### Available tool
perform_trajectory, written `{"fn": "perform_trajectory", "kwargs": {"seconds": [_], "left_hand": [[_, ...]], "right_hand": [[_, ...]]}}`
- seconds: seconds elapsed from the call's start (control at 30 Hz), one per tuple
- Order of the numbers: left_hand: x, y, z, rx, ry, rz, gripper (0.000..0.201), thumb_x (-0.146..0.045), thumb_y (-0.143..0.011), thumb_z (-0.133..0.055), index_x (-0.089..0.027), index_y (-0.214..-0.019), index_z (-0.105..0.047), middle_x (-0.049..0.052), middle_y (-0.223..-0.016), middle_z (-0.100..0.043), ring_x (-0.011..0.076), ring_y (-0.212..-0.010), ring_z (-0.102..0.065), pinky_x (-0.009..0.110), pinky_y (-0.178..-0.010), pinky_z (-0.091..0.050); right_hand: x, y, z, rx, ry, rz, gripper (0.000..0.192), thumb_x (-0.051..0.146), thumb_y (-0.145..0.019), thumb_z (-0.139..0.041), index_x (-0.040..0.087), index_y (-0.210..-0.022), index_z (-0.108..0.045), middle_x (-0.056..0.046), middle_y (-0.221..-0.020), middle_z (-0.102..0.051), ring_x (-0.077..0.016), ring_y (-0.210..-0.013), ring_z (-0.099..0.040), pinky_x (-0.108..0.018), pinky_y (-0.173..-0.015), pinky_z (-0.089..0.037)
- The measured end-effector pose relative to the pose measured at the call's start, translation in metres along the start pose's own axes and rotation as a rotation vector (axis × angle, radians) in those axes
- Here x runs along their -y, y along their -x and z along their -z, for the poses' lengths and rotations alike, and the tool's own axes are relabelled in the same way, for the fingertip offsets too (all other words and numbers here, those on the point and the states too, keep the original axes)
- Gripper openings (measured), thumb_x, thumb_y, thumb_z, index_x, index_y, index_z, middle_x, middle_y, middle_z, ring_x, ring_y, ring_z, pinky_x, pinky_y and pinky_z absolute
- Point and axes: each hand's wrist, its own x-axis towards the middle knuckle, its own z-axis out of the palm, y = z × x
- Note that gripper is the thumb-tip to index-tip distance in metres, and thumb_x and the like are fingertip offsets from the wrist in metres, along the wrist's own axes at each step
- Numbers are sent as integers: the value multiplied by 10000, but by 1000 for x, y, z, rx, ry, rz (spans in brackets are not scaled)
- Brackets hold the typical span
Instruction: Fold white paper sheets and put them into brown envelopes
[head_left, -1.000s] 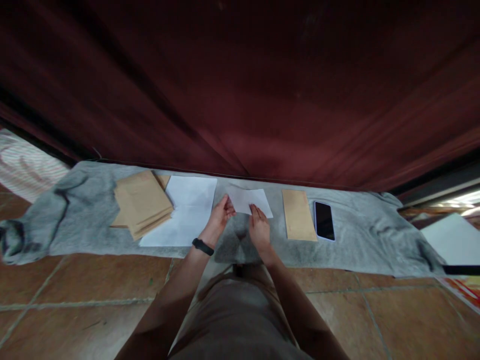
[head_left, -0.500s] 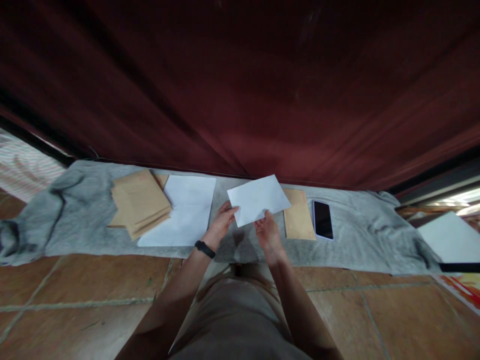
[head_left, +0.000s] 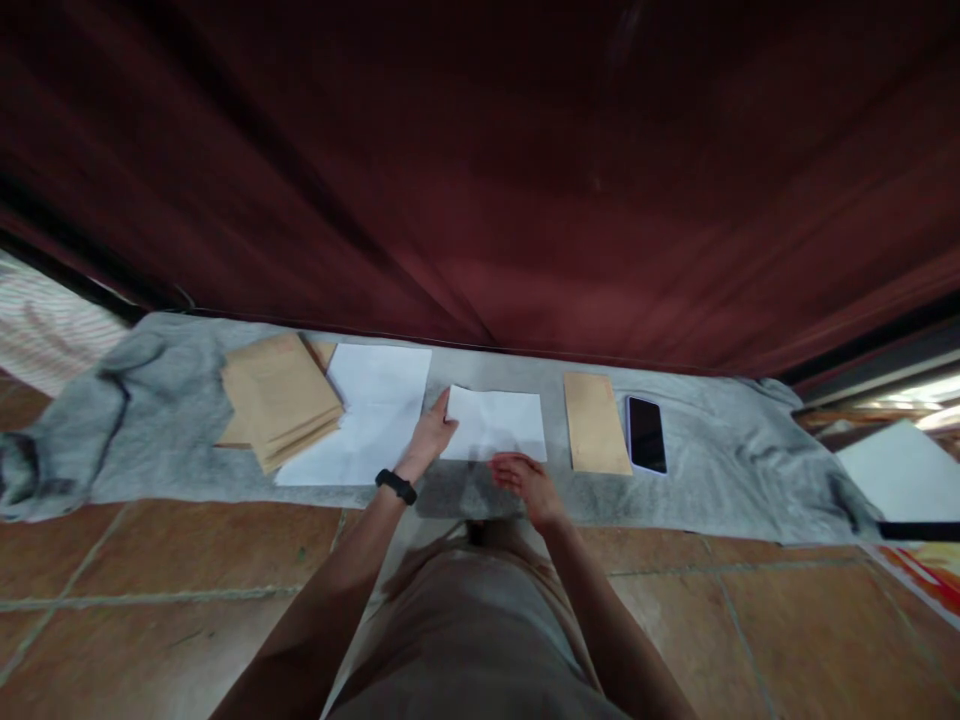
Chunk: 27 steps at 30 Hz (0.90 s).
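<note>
Paper: white sheet point(head_left: 496, 424) flat on our grey cloth point(head_left: 697, 470)
Left hand point(head_left: 429, 440): open, pressing its edge
Right hand point(head_left: 525, 478): loosely curled, empty, beside it

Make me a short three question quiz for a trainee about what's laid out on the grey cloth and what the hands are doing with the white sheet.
1. True or false: the white sheet lies flat on the grey cloth.
2. Which thing lies right beside the phone? A) the stack of brown envelopes B) the single brown envelope C) the large white paper
3. Which hand touches the white sheet's left edge?

Key
1. True.
2. B.
3. The left hand; the right hand sits at the sheet's near edge, and whether it touches is unclear.
</note>
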Motion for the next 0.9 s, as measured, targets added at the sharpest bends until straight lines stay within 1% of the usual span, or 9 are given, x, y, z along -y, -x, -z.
{"fn": "perform_trajectory", "kwargs": {"seconds": [0.07, 0.13, 0.2, 0.27, 0.37, 0.47, 0.67, 0.8, 0.9], "left_hand": [[-3, 4, 0, -12, -118, 15, 692, -125, -859, -553, -131, -1538, -418, 133, -1177, -745, 283, -1064, -721, 385, -959, -559], [-8, 11, -6, -118, -249, -12, 653, -143, -897, -535, -101, -1537, -410, 186, -1268, -696, 312, -1161, -682, 424, -1019, -530], [-12, 19, -18, -236, -349, -130, 570, -174, -948, -492, -85, -1509, -443, 222, -1388, -616, 331, -1287, -605, 469, -1095, -478], [-17, 28, -33, -241, -376, -305, 485, -230, -1008, -432, -96, -1471, -491, 213, -1487, -545, 313, -1394, -517, 475, -1159, -427], [-22, 36, -56, -95, -356, -511, 468, -328, -1063, -361, -116, -1447, -525, 165, -1544, -517, 251, -1469, -439, 443, -1220, -369], [-24, 36, -69, 9, -364, -573, 507, -378, -1081, -314, -123, -1473, -510, 140, -1566, -502, 224, -1490, -415, 445, -1250, -318], [-27, 24, -67, 41, -438, -581, 566, -431, -1087, -267, -118, -1507, -480, 121, -1617, -431, 220, -1528, -348, 442, -1269, -257], [-29, 17, -66, 34, -478, -568, 560, -408, -1085, -254, -133, -1529, -454, 112, -1626, -416, 212, -1535, -333, 448, -1274, -232], [-29, 14, -66, 22, -504, -573, 550, -380, -1080, -255, -137, -1537, -444, 110, -1625, -419, 212, -1536, -331, 451, -1276, -220]], "right_hand": [[5, -8, 0, -91, 172, 175, 320, 392, -952, -526, 216, -1126, -730, -109, -1207, -744, -263, -1135, -688, -488, -1093, -497], [8, -18, 1, -134, 395, 369, 324, 304, -965, -507, 245, -1202, -721, -79, -1319, -699, -240, -1277, -610, -462, -1179, -427], [6, -28, 1, -144, 650, 544, 390, 213, -980, -447, 233, -1280, -695, -85, -1397, -653, -222, -1355, -554, -448, -1208, -406], [1, -35, 1, -140, 849, 632, 446, 142, -974, -413, 188, -1342, -662, -112, -1439, -621, -226, -1394, -519, -461, -1222, -395], [-10, -38, 1, -144, 1071, 681, 502, 77, -946, -405, 107, -1407, -603, -158, -1469, -590, -250, -1422, -491, -498, -1232, -376], [-18, -36, 3, -162, 1182, 675, 508, 70, -947, -402, 55, -1425, -575, -190, -1462, -590, -261, -1425, -485, -500, -1233, -369], [-20, -29, 9, -141, 1251, 674, 479, 160, -991, -438, 118, -1451, -562, -153, -1486, -577, -271, -1444, -460, -500, -1240, -332], [-17, -27, 10, -136, 1213, 678, 469, 179, -997, -441, 134, -1445, -572, -146, -1448, -609, -266, -1419, -482, -488, -1233, -339], [-17, -27, 11, -166, 1161, 691, 451, 165, -990, -438, 148, -1408, -608, -139, -1427, -624, -259, -1385, -516, -487, -1227, -347]]}}
